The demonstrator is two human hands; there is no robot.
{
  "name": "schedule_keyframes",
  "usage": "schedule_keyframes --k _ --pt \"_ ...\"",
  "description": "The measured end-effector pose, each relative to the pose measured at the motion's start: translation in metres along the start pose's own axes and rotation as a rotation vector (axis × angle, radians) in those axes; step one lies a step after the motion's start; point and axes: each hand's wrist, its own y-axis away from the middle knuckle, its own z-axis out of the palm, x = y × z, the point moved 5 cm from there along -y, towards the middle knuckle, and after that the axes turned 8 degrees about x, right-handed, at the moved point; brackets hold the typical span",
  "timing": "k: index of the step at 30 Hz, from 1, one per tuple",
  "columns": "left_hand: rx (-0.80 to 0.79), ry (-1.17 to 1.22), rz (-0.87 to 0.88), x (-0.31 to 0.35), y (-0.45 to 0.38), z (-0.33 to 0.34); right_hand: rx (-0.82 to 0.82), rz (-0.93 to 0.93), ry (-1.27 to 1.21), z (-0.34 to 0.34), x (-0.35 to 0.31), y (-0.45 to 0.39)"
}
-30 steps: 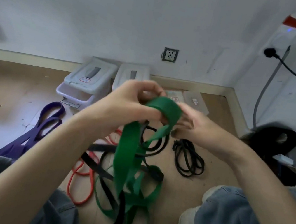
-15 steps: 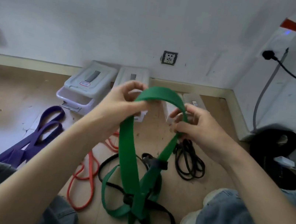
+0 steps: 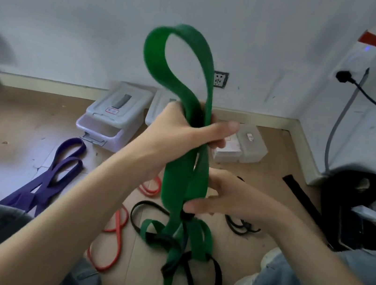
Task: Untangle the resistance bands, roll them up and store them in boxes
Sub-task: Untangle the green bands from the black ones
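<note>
- We see the left hand [image 3: 179, 131] gripping the green resistance band [image 3: 160, 64] in a fist, a loop of it standing up above the knuckles.
- Lower down, the right hand [image 3: 229, 198] pinches the band's hanging strands between thumb and fingers.
- Below, the green band is knotted with a black band [image 3: 215, 277] just above the wooden floor [image 3: 13, 119].
- A red band [image 3: 115, 239] and a purple band [image 3: 59, 171] lie on the floor.
- Lidded plastic storage boxes [image 3: 117, 116] stand by the wall.
</note>
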Motion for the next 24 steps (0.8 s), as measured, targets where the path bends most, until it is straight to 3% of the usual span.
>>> schedule_keyframes --k 5,7,10,11,13,16,19,22,24 --pt "0.025 -0.226 -0.057 -0.024 0.006 0.002 0.189 0.11 0.459 -0.015 0.03 -0.003" --pt "0.06 -0.171 -0.114 -0.037 0.006 -0.001 0.153 0.091 0.286 -0.01 0.027 -0.002" --pt "0.26 0.172 -0.374 -0.054 0.002 -0.023 0.105 0.091 -0.172 -0.006 0.011 -0.003" --pt "0.311 0.323 -0.438 -0.058 0.0 -0.026 0.116 0.103 -0.251 -0.009 0.009 -0.003" --pt "0.322 0.561 -0.532 -0.062 -0.001 -0.021 0.1 0.159 -0.18 -0.006 0.013 -0.002" --pt "0.225 0.664 -0.596 -0.067 0.0 -0.001 0.009 0.223 -0.027 0.02 0.022 -0.004" --pt "0.153 0.565 -0.506 -0.075 -0.004 -0.007 0.207 0.164 -0.154 0.012 0.01 -0.007" --pt "-0.223 0.138 -0.407 -0.094 0.013 -0.001 0.402 0.133 -0.391 -0.027 -0.002 -0.004" --pt "-0.442 0.028 -0.387 -0.116 0.04 0.022 0.421 0.083 -0.467 -0.04 -0.015 -0.004"
